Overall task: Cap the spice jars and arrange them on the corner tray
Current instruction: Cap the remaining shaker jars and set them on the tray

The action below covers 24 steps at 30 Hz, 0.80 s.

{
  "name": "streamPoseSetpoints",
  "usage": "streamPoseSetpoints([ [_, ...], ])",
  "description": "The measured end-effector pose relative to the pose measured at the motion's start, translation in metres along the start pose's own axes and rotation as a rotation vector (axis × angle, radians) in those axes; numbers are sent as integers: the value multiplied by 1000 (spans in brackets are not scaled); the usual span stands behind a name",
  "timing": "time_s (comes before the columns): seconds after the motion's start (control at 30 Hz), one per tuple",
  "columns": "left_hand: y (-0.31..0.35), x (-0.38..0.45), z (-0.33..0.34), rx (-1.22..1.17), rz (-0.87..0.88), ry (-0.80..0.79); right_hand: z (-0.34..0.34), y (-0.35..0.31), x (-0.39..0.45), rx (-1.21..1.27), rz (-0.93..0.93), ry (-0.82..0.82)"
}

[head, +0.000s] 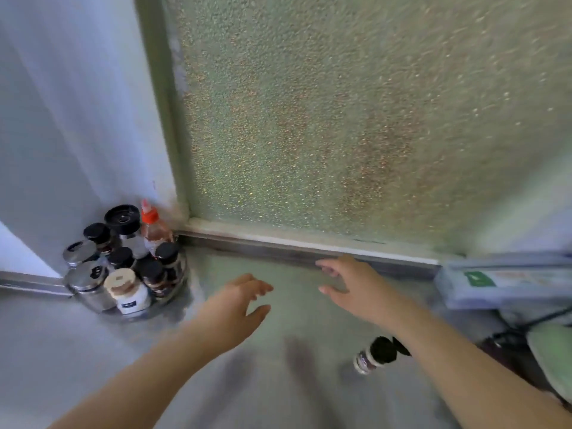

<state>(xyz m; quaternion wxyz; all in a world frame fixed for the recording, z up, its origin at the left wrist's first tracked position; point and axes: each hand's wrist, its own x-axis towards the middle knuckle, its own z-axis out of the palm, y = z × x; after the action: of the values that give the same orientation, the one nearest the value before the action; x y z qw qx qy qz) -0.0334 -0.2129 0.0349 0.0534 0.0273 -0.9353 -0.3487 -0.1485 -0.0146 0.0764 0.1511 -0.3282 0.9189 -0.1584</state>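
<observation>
Several capped spice jars stand packed together on the round corner tray (182,278) at the left, among them a white jar with a cork-coloured lid (127,292), two steel shakers (85,286) and an orange-capped sauce bottle (152,227). One dark-capped spice jar (376,356) stands alone on the counter, partly behind my right forearm. My left hand (238,301) hovers over the counter, right of the tray, with relaxed fingers and nothing in it. My right hand (356,283) is spread and empty near the window sill.
A frosted window (340,119) fills the wall ahead, with a dark sill (309,253) along its base. A flat box with a green label (501,283) lies at the right, above a black cable (526,323) and a pale green object (554,354).
</observation>
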Motion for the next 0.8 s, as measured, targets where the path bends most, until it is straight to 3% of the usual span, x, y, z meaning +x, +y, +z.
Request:
streamPoseSetpoints([
  [0.17, 58, 18, 91, -92, 68, -191, -3, 87, -79, 21, 225, -14],
  [0.4, 99, 37, 184, -175, -97, -400, 23, 134, -122, 100, 252, -51],
  [0.6, 94, 40, 218, -283, -191, -326, 41, 147, -124, 207, 305, 59],
  [0.8, 98, 30, 191, -376, -83, -224, 28, 131, -110, 446, 307, 262],
])
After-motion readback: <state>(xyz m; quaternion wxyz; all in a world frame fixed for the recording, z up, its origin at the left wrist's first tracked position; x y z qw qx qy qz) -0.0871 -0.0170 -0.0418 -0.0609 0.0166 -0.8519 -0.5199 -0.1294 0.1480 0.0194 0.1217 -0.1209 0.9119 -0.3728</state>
